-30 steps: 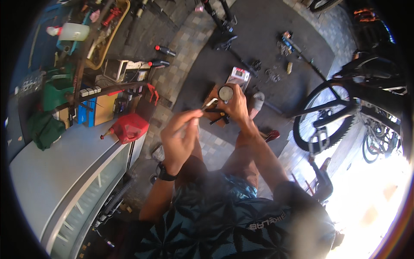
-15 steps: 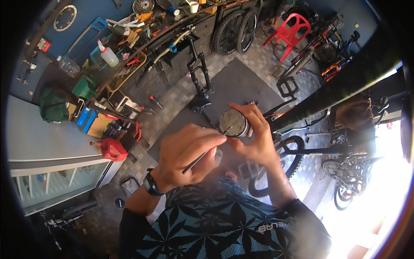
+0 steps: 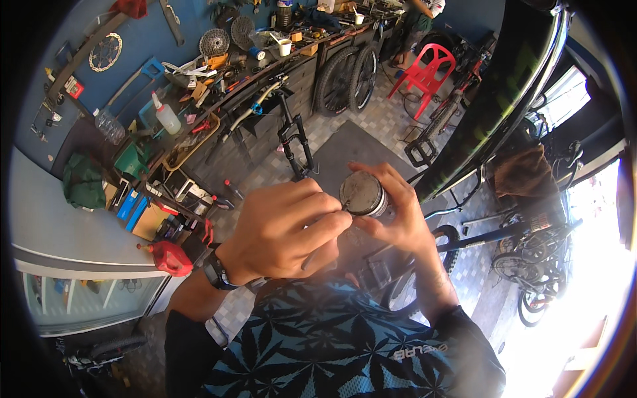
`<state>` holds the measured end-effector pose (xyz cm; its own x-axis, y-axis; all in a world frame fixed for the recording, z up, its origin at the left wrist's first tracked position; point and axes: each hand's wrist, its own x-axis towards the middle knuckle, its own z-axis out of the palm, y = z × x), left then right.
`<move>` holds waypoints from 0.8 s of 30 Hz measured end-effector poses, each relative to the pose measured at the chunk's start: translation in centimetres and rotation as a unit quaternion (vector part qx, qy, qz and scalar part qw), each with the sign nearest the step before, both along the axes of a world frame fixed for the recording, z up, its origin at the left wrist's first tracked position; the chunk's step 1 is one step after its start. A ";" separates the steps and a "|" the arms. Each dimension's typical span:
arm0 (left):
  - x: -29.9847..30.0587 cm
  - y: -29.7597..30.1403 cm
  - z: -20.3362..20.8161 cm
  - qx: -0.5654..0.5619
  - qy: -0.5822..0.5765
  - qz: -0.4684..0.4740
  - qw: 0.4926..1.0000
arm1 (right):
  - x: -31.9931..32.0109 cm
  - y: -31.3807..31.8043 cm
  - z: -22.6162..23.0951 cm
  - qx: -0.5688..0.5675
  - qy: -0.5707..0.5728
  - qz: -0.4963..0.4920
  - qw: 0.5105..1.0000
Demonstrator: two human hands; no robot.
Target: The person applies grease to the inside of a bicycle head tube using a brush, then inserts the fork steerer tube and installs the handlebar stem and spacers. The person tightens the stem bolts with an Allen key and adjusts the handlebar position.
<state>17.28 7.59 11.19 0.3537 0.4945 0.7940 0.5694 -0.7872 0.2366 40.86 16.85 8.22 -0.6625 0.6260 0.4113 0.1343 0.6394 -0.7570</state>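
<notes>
Since a second earlier, we had brought the left hand (image 3: 285, 229) up to the rim of the round tin (image 3: 362, 192), above the floor mat (image 3: 345, 142). A bike frame (image 3: 494, 99) slanted past our right; the bench (image 3: 306, 71) stood well apart. Our left fingers pinched a thin rod (image 3: 309, 259); our right hand (image 3: 401, 215) curved its fingers, part-open, around the tin.

Blue wall (image 3: 149, 41), red chair (image 3: 423, 81)

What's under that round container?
The dark mat shows beyond the container, held by the right grip. The container's underside is turned away, and whatever lies directly behind it is covered.
</notes>
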 end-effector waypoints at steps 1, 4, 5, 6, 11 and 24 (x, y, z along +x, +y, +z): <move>0.1 0.2 0.0 0.007 -0.003 -0.004 1.000 | 0.0 0.0 0.1 0.008 -0.002 -0.005 1.000; 0.3 0.6 0.7 0.004 -0.017 -0.003 1.000 | 0.4 0.0 1.2 0.049 -0.033 -0.007 0.998; 0.3 0.6 1.3 -0.005 -0.019 -0.002 1.000 | 0.4 -0.1 1.6 0.074 -0.021 -0.005 0.997; 0.3 0.7 2.1 -0.009 -0.021 -0.002 1.000 | 0.7 -0.1 2.3 0.090 -0.034 -0.011 0.995; 0.3 0.7 8.2 0.114 -0.184 -0.059 0.975 | 1.7 -0.3 5.2 0.121 0.000 -0.064 0.991; 3.3 7.9 14.8 0.487 0.042 0.168 0.856 | 5.7 0.0 6.0 0.107 0.024 -0.062 0.992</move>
